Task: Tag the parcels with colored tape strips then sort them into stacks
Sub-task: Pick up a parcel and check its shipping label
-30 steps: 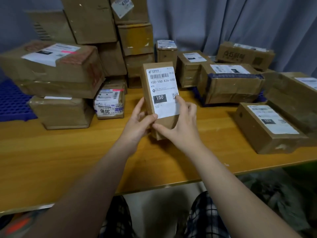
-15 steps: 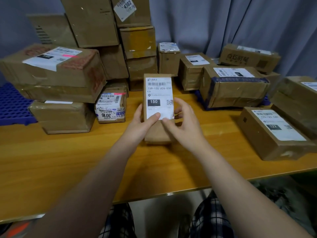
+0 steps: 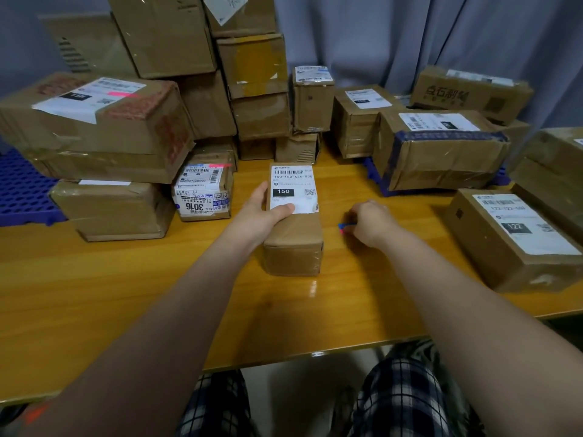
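Observation:
A narrow brown parcel point(image 3: 295, 244) with a white label marked 150 lies flat on the wooden table point(image 3: 157, 310) in front of me. My left hand point(image 3: 262, 212) grips its left side, thumb across the label's lower edge. To the right of the parcel, my right hand point(image 3: 369, 222) rests on the table with fingers curled over small blue and pink tape strips point(image 3: 344, 228), which show only at its left edge. Whether the fingers pinch a strip is hidden.
Tagged parcels are stacked at the left point(image 3: 101, 121), with a small one marked 3016 point(image 3: 203, 193) beside them. More boxes stand at the back point(image 3: 252, 89) and right, including one marked 122 point(image 3: 517, 238). A blue plastic grid point(image 3: 19, 190) lies far left.
The 150 parcel went from upright in both hands to lying flat on the table. My right hand left it and moved right onto the tape strips.

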Demonstrator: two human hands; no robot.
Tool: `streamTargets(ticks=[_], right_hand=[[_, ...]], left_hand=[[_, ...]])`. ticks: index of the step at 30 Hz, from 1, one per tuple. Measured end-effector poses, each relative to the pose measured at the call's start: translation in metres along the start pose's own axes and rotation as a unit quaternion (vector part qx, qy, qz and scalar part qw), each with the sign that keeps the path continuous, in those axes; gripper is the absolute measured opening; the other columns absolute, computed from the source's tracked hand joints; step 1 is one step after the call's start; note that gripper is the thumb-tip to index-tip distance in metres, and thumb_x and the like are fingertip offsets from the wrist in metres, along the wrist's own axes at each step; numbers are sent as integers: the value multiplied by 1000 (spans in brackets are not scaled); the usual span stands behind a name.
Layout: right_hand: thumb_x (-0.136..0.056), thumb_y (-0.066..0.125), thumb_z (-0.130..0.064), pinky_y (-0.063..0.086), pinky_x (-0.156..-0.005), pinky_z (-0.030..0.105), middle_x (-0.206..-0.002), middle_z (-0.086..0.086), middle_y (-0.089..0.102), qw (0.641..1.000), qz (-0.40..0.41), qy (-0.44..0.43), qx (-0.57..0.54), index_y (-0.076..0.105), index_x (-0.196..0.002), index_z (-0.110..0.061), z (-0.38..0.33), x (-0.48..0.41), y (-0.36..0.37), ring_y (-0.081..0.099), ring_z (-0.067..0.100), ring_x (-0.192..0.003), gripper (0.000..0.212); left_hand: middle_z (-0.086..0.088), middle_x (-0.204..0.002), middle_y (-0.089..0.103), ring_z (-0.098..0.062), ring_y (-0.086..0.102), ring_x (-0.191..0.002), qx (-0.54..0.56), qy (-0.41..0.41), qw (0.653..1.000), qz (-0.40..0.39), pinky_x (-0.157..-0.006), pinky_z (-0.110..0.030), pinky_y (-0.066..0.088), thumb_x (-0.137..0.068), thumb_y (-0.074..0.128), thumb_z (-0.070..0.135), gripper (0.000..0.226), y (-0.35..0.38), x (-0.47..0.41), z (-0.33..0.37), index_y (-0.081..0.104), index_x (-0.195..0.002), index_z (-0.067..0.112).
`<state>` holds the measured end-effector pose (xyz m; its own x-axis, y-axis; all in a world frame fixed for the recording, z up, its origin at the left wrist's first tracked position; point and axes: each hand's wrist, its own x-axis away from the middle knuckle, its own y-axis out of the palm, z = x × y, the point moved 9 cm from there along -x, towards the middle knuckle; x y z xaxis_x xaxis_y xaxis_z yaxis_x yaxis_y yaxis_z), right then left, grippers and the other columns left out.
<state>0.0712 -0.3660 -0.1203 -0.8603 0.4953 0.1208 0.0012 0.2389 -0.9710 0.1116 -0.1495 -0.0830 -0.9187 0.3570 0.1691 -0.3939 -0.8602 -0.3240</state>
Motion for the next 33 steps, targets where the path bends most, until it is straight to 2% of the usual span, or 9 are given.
streamTargets(ticks=[9, 13, 16, 20, 22, 24, 27, 30, 33], right_hand=[[-87, 63, -48, 45, -88, 32, -119, 10, 55, 995, -88, 49, 11, 50, -123, -9, -6, 24, 2, 52, 25, -108, 54], [-88, 68, -32, 49, -75, 30, -94, 2, 59, 984, -52, 48, -161, 59, -108, -13, -6, 23, 0, 57, 16, -84, 29], [-86, 70, -15, 49, -58, 24, -94, 8, 67, 899, 19, 59, -434, 54, -99, -16, -2, 27, -15, 66, 14, -73, 21], [-87, 69, -15, 42, -46, 19, -70, 0, 62, 827, 75, -4, -557, 61, -107, -10, -14, 44, -51, 54, 8, -50, 22], [-90, 65, -10, 45, -46, 18, -69, 1, 64, 793, 32, -21, -608, 61, -113, -7, -29, 50, -55, 55, 6, -47, 23], [-91, 62, -4, 51, -51, 19, -75, 6, 68, 757, -10, -34, -652, 60, -115, -7, -43, 57, -56, 63, 8, -55, 25], [-90, 60, 1, 59, -62, 23, -84, 14, 70, 721, -48, -51, -690, 58, -109, -5, -59, 66, -59, 69, 14, -64, 20], [-90, 61, 0, 58, -65, 23, -83, 15, 70, 722, -57, -65, -686, 61, -111, 6, -66, 71, -61, 69, 15, -65, 22], [-90, 62, -3, 57, -60, 21, -78, 14, 70, 740, -53, -75, -666, 64, -109, 4, -69, 75, -61, 69, 13, -61, 21]], left_hand=[[4, -143, 43, -14, 47, -108, 3, -1, 1000, -16, -87, -30, 42, -89, 63, 35, 74, 1, -2, -3, 20, -149, 36], [4, -142, 44, -14, 47, -105, -16, 3, 1000, -20, -84, -29, 41, -89, 63, 37, 73, 1, 1, -2, 21, -149, 36], [3, -142, 44, -13, 46, -103, -42, 5, 999, -23, -81, -28, 39, -90, 61, 36, 72, 1, 2, -2, 21, -149, 33], [-1, -148, 37, -20, 46, -119, -137, 11, 991, 0, -95, -35, 43, -86, 64, 42, 75, -5, 3, 2, 24, -148, 28], [-4, -147, 33, -25, 41, -128, -203, 52, 977, 36, -105, -41, 38, -84, 67, 43, 74, -11, 2, 11, 31, -146, 25], [-5, -143, 37, -23, 38, -130, -228, 144, 959, 86, -108, -36, 33, -86, 65, 38, 61, -14, 9, 33, 42, -140, 21], [-1, -128, 48, -16, 41, -123, -238, 285, 917, 146, -97, -22, 30, -92, 60, 28, 38, -15, 30, 68, 57, -128, 17], [0, -117, 55, -16, 45, -111, -290, 362, 871, 162, -88, -17, 26, -93, 58, 21, 28, -8, 43, 86, 64, -120, 16], [-1, -116, 59, -19, 48, -108, -328, 383, 850, 151, -87, -22, 28, -91, 60, 21, 27, -1, 43, 89, 67, -116, 13]])
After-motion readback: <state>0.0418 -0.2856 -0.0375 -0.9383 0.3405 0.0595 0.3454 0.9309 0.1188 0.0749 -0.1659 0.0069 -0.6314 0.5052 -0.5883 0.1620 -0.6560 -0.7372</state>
